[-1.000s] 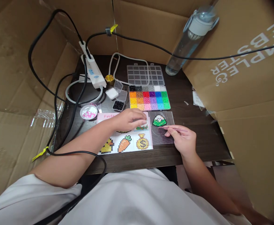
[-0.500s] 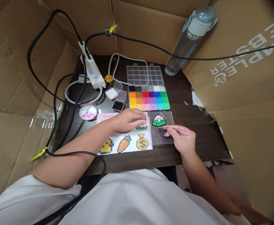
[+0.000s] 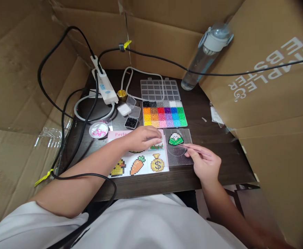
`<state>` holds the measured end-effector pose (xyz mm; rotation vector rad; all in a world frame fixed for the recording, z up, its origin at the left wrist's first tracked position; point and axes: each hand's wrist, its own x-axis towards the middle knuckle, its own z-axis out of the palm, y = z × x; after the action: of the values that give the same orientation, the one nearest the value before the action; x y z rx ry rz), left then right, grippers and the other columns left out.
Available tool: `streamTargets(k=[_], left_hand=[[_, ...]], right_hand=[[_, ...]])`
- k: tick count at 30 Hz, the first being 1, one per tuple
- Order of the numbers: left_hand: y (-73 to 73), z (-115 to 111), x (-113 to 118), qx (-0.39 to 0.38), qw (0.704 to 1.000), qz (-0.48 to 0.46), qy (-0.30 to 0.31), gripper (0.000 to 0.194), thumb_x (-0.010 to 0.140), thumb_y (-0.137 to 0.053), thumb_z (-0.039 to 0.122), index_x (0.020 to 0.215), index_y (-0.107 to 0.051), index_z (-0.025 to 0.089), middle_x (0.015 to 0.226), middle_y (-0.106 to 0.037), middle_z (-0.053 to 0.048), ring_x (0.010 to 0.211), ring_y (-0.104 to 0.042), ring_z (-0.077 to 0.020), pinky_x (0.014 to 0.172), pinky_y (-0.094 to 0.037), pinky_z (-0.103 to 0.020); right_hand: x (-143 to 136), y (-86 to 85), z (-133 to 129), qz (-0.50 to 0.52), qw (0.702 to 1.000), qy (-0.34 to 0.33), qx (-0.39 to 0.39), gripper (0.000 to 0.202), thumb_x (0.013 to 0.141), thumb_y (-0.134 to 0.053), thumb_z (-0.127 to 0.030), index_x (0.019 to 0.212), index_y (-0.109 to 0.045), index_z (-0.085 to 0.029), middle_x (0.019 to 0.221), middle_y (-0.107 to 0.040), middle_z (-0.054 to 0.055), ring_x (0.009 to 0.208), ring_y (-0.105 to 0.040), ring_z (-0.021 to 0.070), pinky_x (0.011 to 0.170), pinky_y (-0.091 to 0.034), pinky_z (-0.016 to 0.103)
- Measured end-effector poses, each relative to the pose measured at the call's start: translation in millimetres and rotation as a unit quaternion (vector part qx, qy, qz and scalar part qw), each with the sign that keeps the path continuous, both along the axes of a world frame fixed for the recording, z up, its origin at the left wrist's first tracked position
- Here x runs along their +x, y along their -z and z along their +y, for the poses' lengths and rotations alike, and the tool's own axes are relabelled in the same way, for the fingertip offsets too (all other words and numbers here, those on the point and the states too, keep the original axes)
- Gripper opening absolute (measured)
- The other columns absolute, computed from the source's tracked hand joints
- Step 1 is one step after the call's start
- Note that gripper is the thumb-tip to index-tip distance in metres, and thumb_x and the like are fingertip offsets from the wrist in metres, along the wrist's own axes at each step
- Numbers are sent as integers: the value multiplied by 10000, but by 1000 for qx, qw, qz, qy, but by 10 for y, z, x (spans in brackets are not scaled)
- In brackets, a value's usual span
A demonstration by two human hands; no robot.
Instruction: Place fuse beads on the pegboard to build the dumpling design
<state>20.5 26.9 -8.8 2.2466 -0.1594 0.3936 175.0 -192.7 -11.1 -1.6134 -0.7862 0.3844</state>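
Note:
My right hand [image 3: 205, 164] pinches pink tweezers [image 3: 196, 149]. Their tips reach the lower edge of a bead figure [image 3: 176, 139], white above, green below, with a dark outline. It lies on a clear pegboard [image 3: 178, 160]. My left hand [image 3: 147, 138] is over the upper right of a printed pattern sheet [image 3: 141, 173], fingers curled and thumb close to the fingertips. Whatever lies between them is too unclear to name. Part of the sheet's upper row is hidden by this hand; the carrot and money bag pictures show below.
Behind the sheet stands an open bead case [image 3: 164, 116] with many colours. Small boxes hold white beads [image 3: 124, 109] and black beads [image 3: 131, 122]. A dish [image 3: 98, 130] holds pink beads. Black cables [image 3: 89, 174] cross my left arm; a power strip [image 3: 106, 88] and bottle [image 3: 205, 57] stand behind.
The tweezers' tips have shifted slightly right along the figure's lower edge, and my right hand has moved a little right. The view has tilted, so everything sits lower. My left hand keeps its place.

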Motion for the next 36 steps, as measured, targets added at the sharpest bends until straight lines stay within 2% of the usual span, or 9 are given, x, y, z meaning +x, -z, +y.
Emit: streamTargets(k=[3,7,9,20,36], left_hand=[[-20,-5,-2,1,1000,2,2,255,978,-479,256,842,-663,143,932,-718,-103,953,-668,-195,856,-534,-343],[-31,-5,-10,-3,1000,-1,1,255,977,-480,260,853,-668,141,945,-718,-110,963,-663,-200,865,-531,-355],[-28,-5,-14,-5,1000,3,2,259,979,-478,263,851,-668,142,950,-717,-110,965,-660,-200,870,-528,-357],[-3,-11,-10,2,1000,-10,-3,261,981,-481,276,858,-670,146,950,-718,-109,948,-665,-197,850,-532,-344],[26,-4,-1,-3,1000,-1,4,268,981,-472,291,857,-663,152,925,-711,-105,927,-655,-191,841,-516,-338]], right_hand=[[-188,7,40,-11,999,11,28,122,809,-711,-179,900,-788,-205,903,-786,61,599,-695,140,597,-599,271],[-327,68,136,20,1000,21,-7,123,824,-699,-213,904,-791,-200,725,-764,35,580,-691,139,582,-584,247],[-322,87,163,39,999,29,-25,127,827,-701,-235,907,-792,-199,653,-739,23,568,-680,133,564,-565,231],[-279,130,177,49,998,23,-40,133,822,-701,-261,888,-794,-192,639,-727,23,559,-670,134,547,-543,231],[-274,73,186,47,997,37,-46,157,813,-710,-295,875,-786,-173,634,-727,33,546,-667,152,527,-537,255]])
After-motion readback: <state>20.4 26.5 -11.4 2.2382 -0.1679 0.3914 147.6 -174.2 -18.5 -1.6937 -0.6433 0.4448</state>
